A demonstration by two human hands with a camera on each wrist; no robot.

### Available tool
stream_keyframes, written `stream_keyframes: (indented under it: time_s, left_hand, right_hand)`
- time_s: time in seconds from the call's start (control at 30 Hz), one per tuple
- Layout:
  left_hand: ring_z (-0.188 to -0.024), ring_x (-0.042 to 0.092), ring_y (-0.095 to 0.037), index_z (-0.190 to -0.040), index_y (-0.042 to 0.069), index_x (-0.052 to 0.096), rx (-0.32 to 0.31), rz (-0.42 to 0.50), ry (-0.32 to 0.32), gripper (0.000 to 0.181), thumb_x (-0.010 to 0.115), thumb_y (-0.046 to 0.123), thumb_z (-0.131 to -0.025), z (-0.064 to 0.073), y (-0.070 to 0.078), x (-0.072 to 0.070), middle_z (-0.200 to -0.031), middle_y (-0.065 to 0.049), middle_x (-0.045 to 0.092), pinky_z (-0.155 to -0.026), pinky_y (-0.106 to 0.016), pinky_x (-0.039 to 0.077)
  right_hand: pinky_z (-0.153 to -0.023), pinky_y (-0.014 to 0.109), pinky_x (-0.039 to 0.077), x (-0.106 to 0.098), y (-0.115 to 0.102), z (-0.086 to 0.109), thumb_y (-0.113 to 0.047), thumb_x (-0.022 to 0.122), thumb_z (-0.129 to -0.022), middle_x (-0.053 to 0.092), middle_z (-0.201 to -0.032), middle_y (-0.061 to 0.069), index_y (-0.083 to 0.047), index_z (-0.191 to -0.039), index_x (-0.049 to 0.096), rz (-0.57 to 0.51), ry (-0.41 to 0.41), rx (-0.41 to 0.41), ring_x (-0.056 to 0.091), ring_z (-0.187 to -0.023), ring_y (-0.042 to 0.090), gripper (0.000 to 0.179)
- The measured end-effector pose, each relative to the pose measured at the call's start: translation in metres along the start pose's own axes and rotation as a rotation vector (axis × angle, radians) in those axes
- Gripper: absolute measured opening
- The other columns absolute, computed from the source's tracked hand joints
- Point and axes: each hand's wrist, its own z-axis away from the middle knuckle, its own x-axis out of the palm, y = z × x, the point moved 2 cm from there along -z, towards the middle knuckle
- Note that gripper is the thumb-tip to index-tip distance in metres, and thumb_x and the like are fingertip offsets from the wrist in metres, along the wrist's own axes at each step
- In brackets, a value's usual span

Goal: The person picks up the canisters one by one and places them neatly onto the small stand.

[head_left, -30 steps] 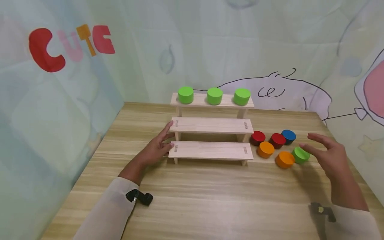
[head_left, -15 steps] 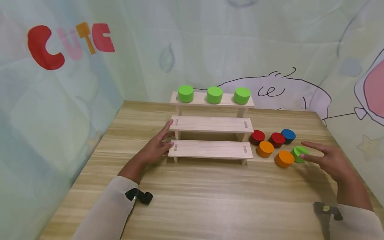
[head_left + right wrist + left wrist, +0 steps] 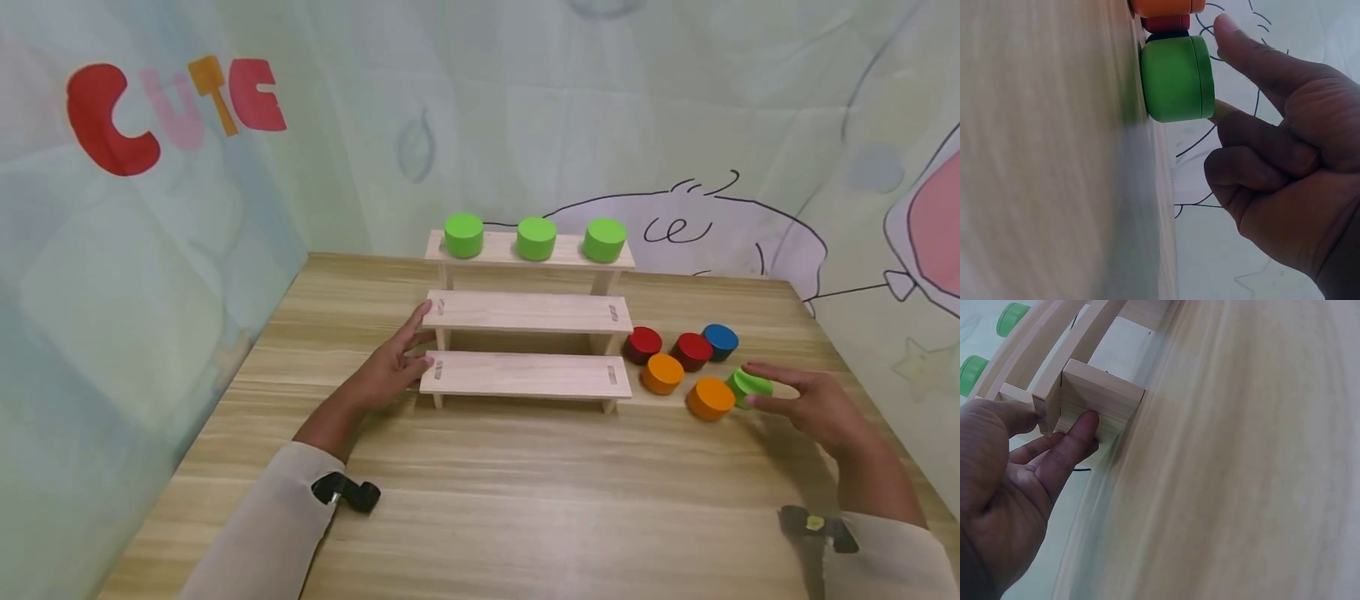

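A three-tier wooden stand (image 3: 528, 374) stands mid-table, with three green round blocks (image 3: 536, 239) spaced along its top tier. My left hand (image 3: 386, 371) holds the stand's left end. In the left wrist view its thumb lies at a board's end and its fingers (image 3: 1079, 437) are by the side support. My right hand (image 3: 817, 408) is at a green round block (image 3: 748, 387) on the table at the right, thumb and index finger spread about it. The right wrist view shows the thumb apart from this block (image 3: 1175, 80) and the index finger partly hidden behind it.
Beside the stand's right end lie two red blocks (image 3: 692, 352), a blue block (image 3: 721, 342) and two orange blocks (image 3: 711, 398). The nearer orange block sits close to the green one. A printed cloth (image 3: 360, 150) rises behind the wooden table (image 3: 525, 500).
My right hand has come down and in to the loose green block, and its thumb and index finger have drawn closer together. My left hand keeps its place at the stand.
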Motion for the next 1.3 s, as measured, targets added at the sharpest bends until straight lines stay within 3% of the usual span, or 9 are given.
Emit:
stream_keyframes:
  time_s: [0.27, 0.43, 0.73, 0.87, 1.0, 1.17, 1.3]
  left_hand:
    - [-0.139, 0.062, -0.055, -0.175, 0.047, 0.001, -0.015, 0.011, -0.002, 0.089, 0.052, 0.006, -0.115, -0.0002, 0.0002, 0.0003, -0.176, -0.029, 0.030, -0.103, -0.055, 0.065]
    - [-0.138, 0.062, -0.054, -0.175, 0.047, 0.000, -0.008, 0.008, -0.003, 0.089, 0.051, 0.006, -0.115, -0.0004, 0.0014, 0.0006, -0.176, -0.029, 0.030, -0.101, -0.054, 0.066]
    - [-0.137, 0.063, -0.055, -0.176, 0.045, -0.001, -0.002, -0.002, -0.002, 0.089, 0.051, 0.006, -0.115, 0.0004, 0.0005, -0.0002, -0.176, -0.031, 0.029, -0.100, -0.051, 0.066]
    - [-0.139, 0.062, -0.054, -0.175, 0.046, -0.001, -0.006, -0.002, 0.001, 0.089, 0.051, 0.006, -0.115, 0.0001, 0.0004, 0.0006, -0.176, -0.030, 0.029, -0.101, -0.052, 0.066]
    - [-0.139, 0.062, -0.054, -0.175, 0.048, 0.000, -0.006, -0.003, 0.002, 0.090, 0.052, 0.006, -0.115, 0.0002, 0.0014, 0.0006, -0.176, -0.029, 0.030, -0.101, -0.051, 0.066]
    - [-0.138, 0.062, -0.054, -0.175, 0.047, 0.000, -0.004, 0.000, 0.005, 0.090, 0.052, 0.005, -0.115, 0.0004, 0.0022, 0.0001, -0.176, -0.029, 0.031, -0.100, -0.050, 0.067]
    - [-0.139, 0.062, -0.053, -0.175, 0.046, 0.000, -0.004, -0.004, 0.002, 0.090, 0.053, 0.005, -0.114, 0.0006, 0.0014, -0.0002, -0.176, -0.029, 0.030, -0.100, -0.050, 0.067]
  right_hand:
    - [-0.110, 0.086, 0.038, 0.0029, 0.0031, -0.0012, -0.031, 0.080, -0.102, 0.039, -0.167, 0.035, -0.006, -0.159, 0.055, 0.056, -0.003, -0.071, 0.029, -0.151, 0.070, 0.067]
    - [-0.107, 0.084, 0.042, 0.0047, 0.0038, 0.0004, -0.028, 0.078, -0.103, 0.041, -0.164, 0.038, -0.005, -0.159, 0.054, 0.080, 0.003, -0.057, 0.032, -0.148, 0.069, 0.064]
    - [-0.111, 0.088, 0.035, 0.0057, -0.0002, -0.0013, -0.021, 0.076, -0.104, 0.042, -0.164, 0.039, -0.004, -0.157, 0.056, 0.073, 0.028, -0.072, 0.033, -0.149, 0.067, 0.059]
    - [-0.112, 0.088, 0.033, 0.0040, -0.0016, -0.0019, -0.024, 0.075, -0.105, 0.038, -0.166, 0.039, -0.005, -0.159, 0.053, 0.066, 0.035, -0.029, 0.030, -0.150, 0.068, 0.061]
    - [-0.113, 0.089, 0.031, 0.0018, -0.0019, -0.0011, -0.036, 0.072, -0.108, 0.035, -0.167, 0.040, -0.005, -0.160, 0.050, 0.050, 0.053, 0.002, 0.028, -0.151, 0.069, 0.065]
    - [-0.115, 0.088, 0.030, 0.0006, -0.0039, 0.0011, -0.047, 0.066, -0.109, 0.032, -0.169, 0.040, -0.004, -0.160, 0.048, -0.011, 0.133, 0.004, 0.027, -0.153, 0.069, 0.069]
    - [-0.118, 0.088, 0.029, 0.0004, -0.0047, 0.0027, -0.044, 0.064, -0.111, 0.033, -0.168, 0.040, -0.004, -0.160, 0.048, -0.059, 0.231, -0.040, 0.027, -0.154, 0.069, 0.065]
